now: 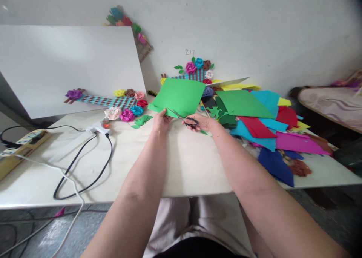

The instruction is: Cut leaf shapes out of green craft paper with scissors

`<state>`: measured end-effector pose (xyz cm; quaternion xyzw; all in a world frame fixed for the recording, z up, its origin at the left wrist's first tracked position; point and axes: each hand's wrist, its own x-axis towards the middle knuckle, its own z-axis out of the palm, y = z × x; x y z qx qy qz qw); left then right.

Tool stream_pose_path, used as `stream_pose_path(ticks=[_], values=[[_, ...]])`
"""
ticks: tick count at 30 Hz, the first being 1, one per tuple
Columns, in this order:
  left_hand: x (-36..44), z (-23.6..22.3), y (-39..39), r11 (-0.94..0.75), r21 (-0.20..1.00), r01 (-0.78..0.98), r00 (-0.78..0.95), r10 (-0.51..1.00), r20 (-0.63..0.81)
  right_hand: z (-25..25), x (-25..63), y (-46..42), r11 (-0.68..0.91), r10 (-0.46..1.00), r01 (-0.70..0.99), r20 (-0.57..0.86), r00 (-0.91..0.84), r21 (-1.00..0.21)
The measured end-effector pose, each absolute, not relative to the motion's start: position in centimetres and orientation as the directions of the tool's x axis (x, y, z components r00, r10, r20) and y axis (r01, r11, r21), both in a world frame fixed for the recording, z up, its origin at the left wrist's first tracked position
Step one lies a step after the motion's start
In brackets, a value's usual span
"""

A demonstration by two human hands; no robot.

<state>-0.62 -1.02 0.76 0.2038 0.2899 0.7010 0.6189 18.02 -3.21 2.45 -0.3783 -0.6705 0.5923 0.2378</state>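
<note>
Scissors [191, 123] with black handles sit in the right hand [204, 122], its fingers closed around the handle loops; their blades point up and to the left, lying at the lower edge of a bright green craft sheet [179, 95]; the left hand [161, 122] pinches that same edge, thumb on top and fingers curled beneath; both arms reach forward over the white tabletop [192, 167], the left forearm slanting inward from the lower left and the right one from the lower right, so that the hands come near each other at the sheet's near side; the sheet is tilted up, its far part in front of a turquoise-and-brown woven craft [195, 75] with paper flowers.

Above that craft, a handwritten red number [190, 52] on the wall appears to read 217; green leaf cutouts [141, 120] lie left of the left hand, near a second flowered woven craft [109, 100]; a second green sheet [243, 103] and a pile of coloured sheets [302, 142] lie to the right; a yellow-sided power strip [25, 148] and a white adapter [98, 128] with cables are on the left.
</note>
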Motion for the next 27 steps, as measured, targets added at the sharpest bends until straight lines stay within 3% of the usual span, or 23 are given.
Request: stream_pose_path(ticks=[27], values=[[-0.8, 0.7, -1.0, -0.046, 0.687, -0.725, -0.152, 0.984, -0.094, 1.7, 18.2, -2.1, -0.036, 0.781, 0.235, -0.174, -0.600, -0.971]])
